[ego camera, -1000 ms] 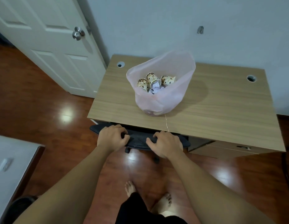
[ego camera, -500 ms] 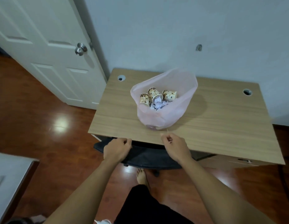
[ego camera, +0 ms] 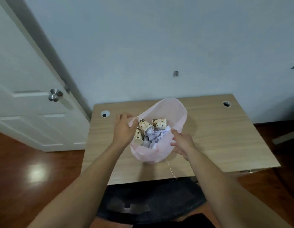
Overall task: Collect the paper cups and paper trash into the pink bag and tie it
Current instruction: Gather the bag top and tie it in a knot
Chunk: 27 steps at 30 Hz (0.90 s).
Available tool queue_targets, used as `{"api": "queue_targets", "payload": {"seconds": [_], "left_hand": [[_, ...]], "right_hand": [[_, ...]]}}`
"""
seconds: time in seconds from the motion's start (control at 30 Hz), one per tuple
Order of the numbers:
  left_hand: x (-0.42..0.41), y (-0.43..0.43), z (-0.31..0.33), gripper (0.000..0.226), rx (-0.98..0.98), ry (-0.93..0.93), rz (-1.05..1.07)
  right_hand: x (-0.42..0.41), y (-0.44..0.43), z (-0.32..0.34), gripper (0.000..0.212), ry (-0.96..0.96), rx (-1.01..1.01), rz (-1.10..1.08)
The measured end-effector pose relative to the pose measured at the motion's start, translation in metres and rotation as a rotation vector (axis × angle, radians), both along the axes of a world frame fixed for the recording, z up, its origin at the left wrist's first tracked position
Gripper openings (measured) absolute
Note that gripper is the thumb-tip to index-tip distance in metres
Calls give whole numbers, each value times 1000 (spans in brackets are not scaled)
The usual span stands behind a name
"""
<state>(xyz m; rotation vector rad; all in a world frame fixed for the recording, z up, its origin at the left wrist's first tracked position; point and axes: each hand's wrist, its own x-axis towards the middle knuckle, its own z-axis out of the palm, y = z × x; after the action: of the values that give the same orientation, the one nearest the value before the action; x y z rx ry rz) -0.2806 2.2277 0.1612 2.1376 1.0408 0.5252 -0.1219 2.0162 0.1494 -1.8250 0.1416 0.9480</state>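
The pink bag (ego camera: 166, 111) stands open on the wooden desk (ego camera: 217, 139). Inside it lie three brown-patterned paper cups (ego camera: 145, 125) and crumpled white paper (ego camera: 155, 136). My left hand (ego camera: 124, 129) grips the bag's left rim between thumb and fingers. At the bag's right side my right hand (ego camera: 182, 143) touches the plastic near the rim, its fingers spread and straight. A thin pale string (ego camera: 170, 169) runs along the desk from the bag's base to the front edge.
A black chair (ego camera: 151, 199) is tucked against the desk's front edge, right below my arms. Two round cable holes (ego camera: 105, 114) sit in the desk's back corners. A white door with a metal knob (ego camera: 55, 95) stands to the left. The wall backs the desk.
Both hands have left the chair back and risen over the desk to the bag. The left took hold of the rim, and the right reached the bag's right side.
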Motion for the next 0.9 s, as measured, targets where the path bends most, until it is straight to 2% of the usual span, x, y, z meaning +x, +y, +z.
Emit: {"api": "queue_targets", "payload": {"seconds": [0.07,0.17,0.23,0.3,0.33,0.4,0.43,0.63,0.8,0.9], "left_hand": [[17,7,-5,67,-41,166,-59],[39,19,-13,80,-47,323,-104],[47,27,-16,63,-78,367,-119],[50,36,-16,21,-89,370,-117],[49,39,-14,9,-79,356,-125],[49,50,-9,23,-31,337,-114],[48,58,-4,22,-23,309,-90],[23,111,29,26,-17,223,68],[2,139,34,23,-428,49,275],[-10,139,40,19,-544,44,265]], "right_hand": [[4,8,-5,41,10,12,-16],[17,19,-8,27,-8,17,-27],[24,24,-2,22,-28,10,-2],[30,27,4,19,-58,-53,48],[34,28,6,17,-67,-81,63],[46,30,9,14,-101,-90,74],[52,32,12,13,-149,-98,89],[106,31,50,19,-597,-353,277],[134,20,68,22,-684,-433,299],[137,14,68,21,-703,-465,370]]}}
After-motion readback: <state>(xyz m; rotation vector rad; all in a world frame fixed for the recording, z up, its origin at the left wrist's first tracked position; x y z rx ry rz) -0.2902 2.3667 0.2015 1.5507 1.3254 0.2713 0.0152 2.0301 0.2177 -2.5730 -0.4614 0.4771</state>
